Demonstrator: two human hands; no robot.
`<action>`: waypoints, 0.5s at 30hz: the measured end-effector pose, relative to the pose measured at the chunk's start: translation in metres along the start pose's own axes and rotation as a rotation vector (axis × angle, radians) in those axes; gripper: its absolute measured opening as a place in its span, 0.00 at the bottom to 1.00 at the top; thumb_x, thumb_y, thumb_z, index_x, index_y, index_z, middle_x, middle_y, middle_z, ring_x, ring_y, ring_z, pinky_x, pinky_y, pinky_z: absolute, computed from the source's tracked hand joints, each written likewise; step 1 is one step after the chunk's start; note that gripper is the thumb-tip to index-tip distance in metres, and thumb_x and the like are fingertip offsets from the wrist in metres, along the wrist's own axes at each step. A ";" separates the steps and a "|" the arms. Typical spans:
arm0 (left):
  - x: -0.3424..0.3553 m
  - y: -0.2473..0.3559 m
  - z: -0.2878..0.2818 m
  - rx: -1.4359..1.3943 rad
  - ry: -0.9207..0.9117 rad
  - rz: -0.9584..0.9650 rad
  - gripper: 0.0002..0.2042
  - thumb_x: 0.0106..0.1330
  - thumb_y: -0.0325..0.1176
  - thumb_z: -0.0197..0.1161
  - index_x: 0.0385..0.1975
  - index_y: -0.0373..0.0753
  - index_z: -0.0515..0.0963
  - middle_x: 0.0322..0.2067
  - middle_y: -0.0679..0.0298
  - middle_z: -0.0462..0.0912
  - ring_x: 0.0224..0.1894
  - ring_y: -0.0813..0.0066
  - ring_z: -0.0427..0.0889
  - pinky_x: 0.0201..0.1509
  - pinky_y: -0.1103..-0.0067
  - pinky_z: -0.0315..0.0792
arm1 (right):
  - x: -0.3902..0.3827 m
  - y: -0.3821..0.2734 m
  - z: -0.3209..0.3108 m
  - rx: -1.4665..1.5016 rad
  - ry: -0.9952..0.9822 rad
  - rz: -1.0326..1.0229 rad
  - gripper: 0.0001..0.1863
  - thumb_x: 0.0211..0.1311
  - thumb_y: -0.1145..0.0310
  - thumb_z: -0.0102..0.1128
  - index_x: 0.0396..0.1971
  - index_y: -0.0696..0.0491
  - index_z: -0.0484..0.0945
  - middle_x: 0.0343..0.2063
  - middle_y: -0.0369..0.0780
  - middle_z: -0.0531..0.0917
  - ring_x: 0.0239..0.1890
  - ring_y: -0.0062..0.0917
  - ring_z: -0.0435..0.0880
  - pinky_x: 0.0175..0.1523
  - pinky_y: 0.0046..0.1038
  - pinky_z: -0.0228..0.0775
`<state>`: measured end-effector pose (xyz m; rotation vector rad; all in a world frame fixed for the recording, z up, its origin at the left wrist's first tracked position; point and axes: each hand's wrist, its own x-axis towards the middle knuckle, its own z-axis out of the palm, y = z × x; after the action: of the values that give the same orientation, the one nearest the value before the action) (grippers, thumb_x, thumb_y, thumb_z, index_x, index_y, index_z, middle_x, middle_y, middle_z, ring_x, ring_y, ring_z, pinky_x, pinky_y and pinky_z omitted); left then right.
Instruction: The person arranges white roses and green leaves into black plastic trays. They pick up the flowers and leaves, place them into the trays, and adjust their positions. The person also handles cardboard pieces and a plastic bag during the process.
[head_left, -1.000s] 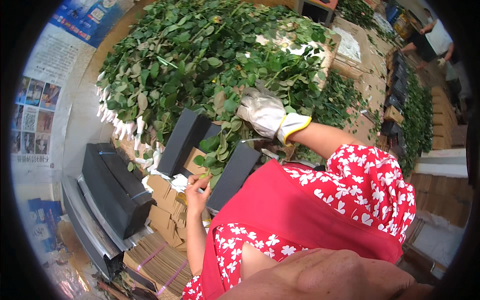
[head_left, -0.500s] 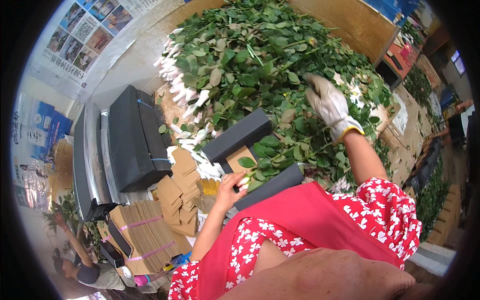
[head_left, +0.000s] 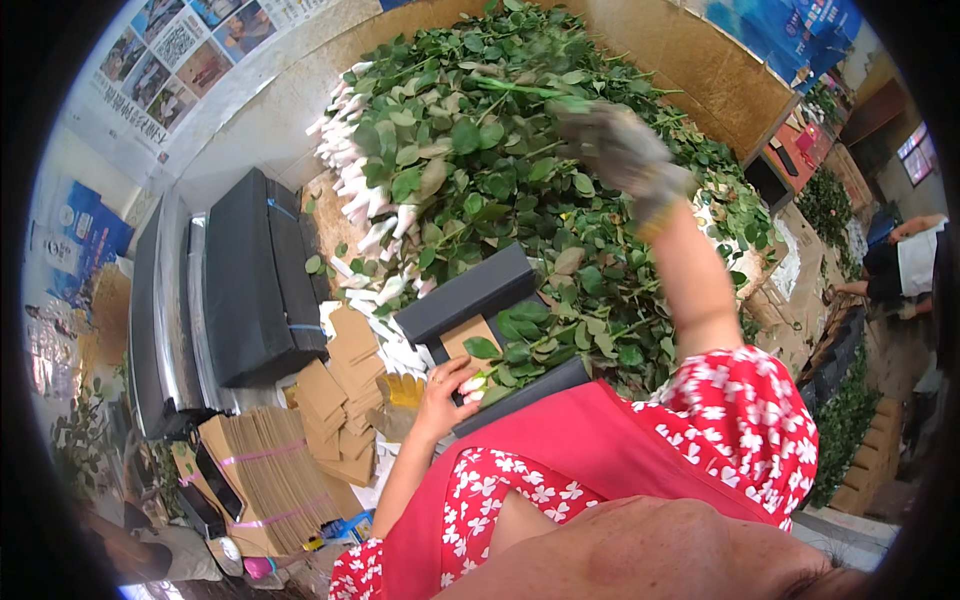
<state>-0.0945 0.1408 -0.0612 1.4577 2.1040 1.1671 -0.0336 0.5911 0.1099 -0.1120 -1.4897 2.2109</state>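
My bare left hand (head_left: 440, 402) is closed round pale rose buds (head_left: 473, 386) at the near end of a black holder. Leafy rose stems (head_left: 550, 345) lie in that holder, between a far black wall (head_left: 468, 292) and a near black wall (head_left: 530, 396). My right hand (head_left: 625, 155), in a dirty white glove and smeared by motion, is over the big heap of leafy stems (head_left: 470, 190). A blurred bright green stem (head_left: 530, 90) runs from its fingers to the left, and the fingers look closed on it.
White-sleeved flower heads (head_left: 350, 170) line the heap's left side. Left of it stand a black block (head_left: 262, 280) and a clear film roll (head_left: 180, 310). Cardboard pieces (head_left: 335, 390) and a strapped cardboard stack (head_left: 265, 470) are nearer, beside a yellow-grey glove (head_left: 400, 398). Other people are at both edges.
My right hand has moved up and left over the heap, and a green stem now trails from its fingers. My left hand stays at the buds. The view has shifted slightly.
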 end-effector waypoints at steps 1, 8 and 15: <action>0.002 0.002 -0.001 0.005 -0.008 0.021 0.29 0.40 0.30 0.75 0.49 0.40 0.79 0.55 0.56 0.77 0.58 0.57 0.74 0.62 0.66 0.64 | -0.045 -0.041 0.011 0.078 0.190 0.002 0.25 0.70 0.61 0.50 0.60 0.61 0.66 0.60 0.47 0.73 0.59 0.39 0.75 0.62 0.45 0.68; 0.002 0.000 0.002 -0.100 0.020 -0.141 0.33 0.43 0.29 0.73 0.56 0.40 0.74 0.45 0.58 0.79 0.51 0.60 0.76 0.58 0.70 0.70 | -0.408 -0.121 -0.165 -0.247 0.982 -0.271 0.29 0.71 0.59 0.50 0.63 0.64 0.64 0.63 0.47 0.70 0.65 0.33 0.69 0.67 0.38 0.66; 0.007 -0.007 0.004 0.012 0.040 0.112 0.26 0.44 0.28 0.72 0.49 0.41 0.79 0.45 0.61 0.82 0.51 0.59 0.75 0.59 0.68 0.67 | -0.675 -0.054 -0.120 -0.723 1.837 0.690 0.24 0.70 0.61 0.49 0.61 0.58 0.68 0.56 0.44 0.75 0.57 0.32 0.74 0.58 0.32 0.69</action>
<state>-0.0993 0.1473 -0.0682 1.5888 2.0828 1.2358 0.6217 0.4249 -0.0184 -2.2908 -0.8633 0.7416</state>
